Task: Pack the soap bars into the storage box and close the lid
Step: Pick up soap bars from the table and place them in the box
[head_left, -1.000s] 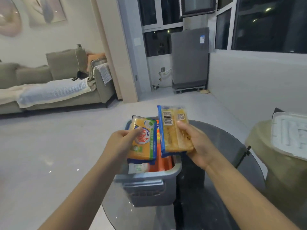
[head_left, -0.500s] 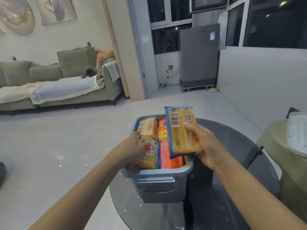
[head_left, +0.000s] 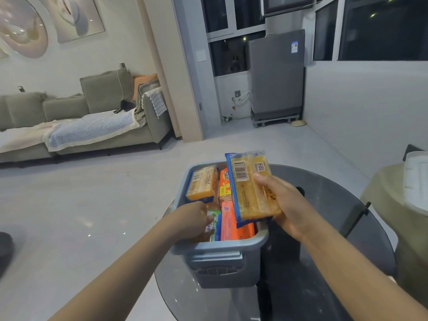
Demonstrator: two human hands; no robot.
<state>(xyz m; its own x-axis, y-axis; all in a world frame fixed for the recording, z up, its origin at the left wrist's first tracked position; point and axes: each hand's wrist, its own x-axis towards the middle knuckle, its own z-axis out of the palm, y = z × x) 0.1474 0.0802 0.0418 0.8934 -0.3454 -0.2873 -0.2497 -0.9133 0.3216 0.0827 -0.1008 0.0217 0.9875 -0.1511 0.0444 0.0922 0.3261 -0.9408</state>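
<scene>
From the head view, the left hand (head_left: 196, 216) reaches into the grey storage box (head_left: 222, 247) on the glass tabletop (head_left: 324, 228), its fingers pinching a green-wrapped soap bar (head_left: 212, 222) low among the packed bars. The right hand (head_left: 283, 205) hovers above the box's right side, fingers clamped on a yellow soap bar (head_left: 251, 186). Packing is under way, I judge; next the left must let go and clear out so the yellow bar can drop into the gap below the right fingers, and the white lid (head_left: 415, 184) lies well apart to their right.
</scene>
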